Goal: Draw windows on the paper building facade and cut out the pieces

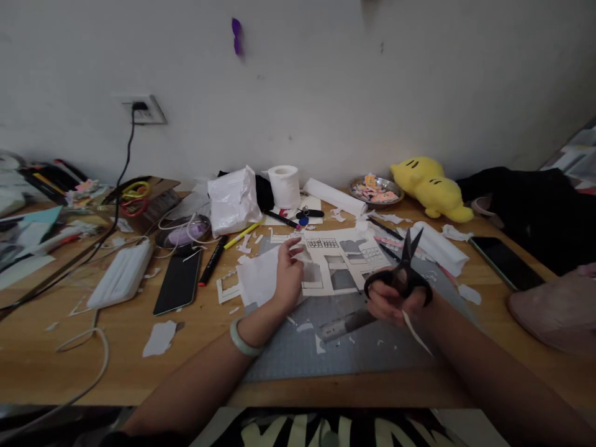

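My right hand [390, 303] grips black-handled scissors [406, 264], whose blades point up and stand slightly apart. A thin pale strip of paper [416, 333] hangs from under that hand. My left hand [289, 273], with a pale bangle at its wrist, has its fingers apart at the sheet of drawn paper [344, 257]. This sheet carries black-lined window patterns and several cut-out openings. A blank white paper [257, 279] lies beside the left hand. Below the sheet, a grey cutting mat [288, 354] bears a metal ruler [347, 325] and small paper scraps.
On the left lie a black phone [178, 282], a white power strip [120, 273] and trailing cables. Toward the wall stand a white plastic packet [235, 200] and a toilet roll [284, 186]. A metal dish [376, 190], yellow plush toy [431, 186] and another phone [505, 262] are rightward.
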`<state>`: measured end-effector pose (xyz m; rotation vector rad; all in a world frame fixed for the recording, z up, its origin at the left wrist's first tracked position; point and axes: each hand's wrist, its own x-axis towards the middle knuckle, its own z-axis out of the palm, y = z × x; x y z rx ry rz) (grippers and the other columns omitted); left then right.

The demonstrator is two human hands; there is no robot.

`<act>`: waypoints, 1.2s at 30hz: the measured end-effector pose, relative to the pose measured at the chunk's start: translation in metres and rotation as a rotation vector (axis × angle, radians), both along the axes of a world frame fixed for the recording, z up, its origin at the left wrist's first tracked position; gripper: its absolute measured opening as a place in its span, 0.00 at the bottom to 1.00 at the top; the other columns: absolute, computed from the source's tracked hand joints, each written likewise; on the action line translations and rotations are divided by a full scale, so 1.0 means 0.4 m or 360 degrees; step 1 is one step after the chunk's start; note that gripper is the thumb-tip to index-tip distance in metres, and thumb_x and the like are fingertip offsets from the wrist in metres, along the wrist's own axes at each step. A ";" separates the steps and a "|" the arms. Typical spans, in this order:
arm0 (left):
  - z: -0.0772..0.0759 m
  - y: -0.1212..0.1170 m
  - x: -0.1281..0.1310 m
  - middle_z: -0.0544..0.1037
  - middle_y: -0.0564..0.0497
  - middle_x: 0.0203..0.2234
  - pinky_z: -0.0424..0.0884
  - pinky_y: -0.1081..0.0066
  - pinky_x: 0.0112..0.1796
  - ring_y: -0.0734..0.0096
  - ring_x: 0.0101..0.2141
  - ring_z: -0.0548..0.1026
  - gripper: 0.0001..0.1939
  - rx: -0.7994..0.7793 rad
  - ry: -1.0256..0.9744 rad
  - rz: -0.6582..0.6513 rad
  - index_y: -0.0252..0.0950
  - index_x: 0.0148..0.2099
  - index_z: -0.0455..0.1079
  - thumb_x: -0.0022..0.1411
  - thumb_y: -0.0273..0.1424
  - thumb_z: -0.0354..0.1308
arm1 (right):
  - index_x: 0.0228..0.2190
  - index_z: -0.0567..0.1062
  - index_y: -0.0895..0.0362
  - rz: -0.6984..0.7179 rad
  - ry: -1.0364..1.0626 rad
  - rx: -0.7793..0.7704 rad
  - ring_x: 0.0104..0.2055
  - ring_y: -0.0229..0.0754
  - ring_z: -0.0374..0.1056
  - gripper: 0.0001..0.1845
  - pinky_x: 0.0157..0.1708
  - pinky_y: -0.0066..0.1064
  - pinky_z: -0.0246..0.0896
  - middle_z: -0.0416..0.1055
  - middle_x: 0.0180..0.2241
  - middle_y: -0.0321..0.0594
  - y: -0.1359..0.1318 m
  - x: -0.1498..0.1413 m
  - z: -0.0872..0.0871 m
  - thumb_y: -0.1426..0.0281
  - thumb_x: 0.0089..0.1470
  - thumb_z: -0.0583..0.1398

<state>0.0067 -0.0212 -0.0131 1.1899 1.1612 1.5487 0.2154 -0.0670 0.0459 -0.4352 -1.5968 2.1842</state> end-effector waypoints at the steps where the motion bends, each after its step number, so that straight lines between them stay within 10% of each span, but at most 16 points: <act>1: 0.005 -0.004 -0.003 0.64 0.53 0.31 0.63 0.71 0.32 0.70 0.33 0.66 0.19 0.0010 -0.0015 0.0097 0.39 0.39 0.60 0.42 0.19 0.48 | 0.16 0.53 0.53 -0.0195 -0.0010 -0.0001 0.14 0.31 0.55 0.26 0.16 0.24 0.50 0.57 0.14 0.27 0.003 -0.007 -0.004 0.56 0.30 0.65; 4: 0.022 -0.033 -0.005 0.58 0.55 0.29 0.60 0.71 0.36 0.73 0.32 0.61 0.14 0.0121 -0.0034 0.0309 0.40 0.35 0.54 0.45 0.20 0.49 | 0.19 0.59 0.55 -0.1166 -0.0231 0.0005 0.21 0.32 0.57 0.21 0.21 0.25 0.51 0.61 0.20 0.30 0.016 -0.039 -0.018 0.63 0.29 0.67; 7: 0.042 -0.070 0.000 0.60 0.55 0.29 0.59 0.70 0.38 0.71 0.33 0.61 0.06 0.0591 0.0300 0.0149 0.39 0.33 0.56 0.53 0.24 0.50 | 0.22 0.62 0.56 -0.1543 -0.0356 0.0052 0.27 0.34 0.59 0.17 0.28 0.26 0.53 0.64 0.25 0.31 0.031 -0.062 -0.038 0.69 0.31 0.66; 12: 0.055 -0.091 0.019 0.68 0.51 0.30 0.61 0.67 0.40 0.68 0.34 0.66 0.04 0.0450 0.0716 -0.0534 0.37 0.37 0.63 0.56 0.28 0.51 | 0.22 0.61 0.55 -0.1512 -0.0580 0.0333 0.28 0.35 0.59 0.16 0.30 0.28 0.53 0.65 0.25 0.31 0.037 -0.067 -0.065 0.68 0.34 0.64; 23: 0.029 -0.072 0.046 0.66 0.49 0.34 0.61 0.66 0.45 0.67 0.39 0.67 0.06 0.0177 0.0233 -0.0941 0.36 0.27 0.70 0.52 0.33 0.59 | 0.23 0.64 0.56 -0.1374 -0.0786 0.0567 0.27 0.36 0.58 0.11 0.28 0.29 0.54 0.63 0.23 0.32 0.021 -0.081 -0.051 0.67 0.37 0.62; 36: 0.014 -0.050 0.028 0.75 0.50 0.30 0.64 0.67 0.40 0.68 0.34 0.70 0.06 -0.0115 0.0217 -0.0608 0.37 0.32 0.74 0.53 0.29 0.55 | 0.18 0.67 0.58 -0.1604 -0.0546 0.0050 0.20 0.35 0.60 0.20 0.24 0.28 0.52 0.66 0.18 0.35 0.036 -0.088 -0.066 0.54 0.46 0.56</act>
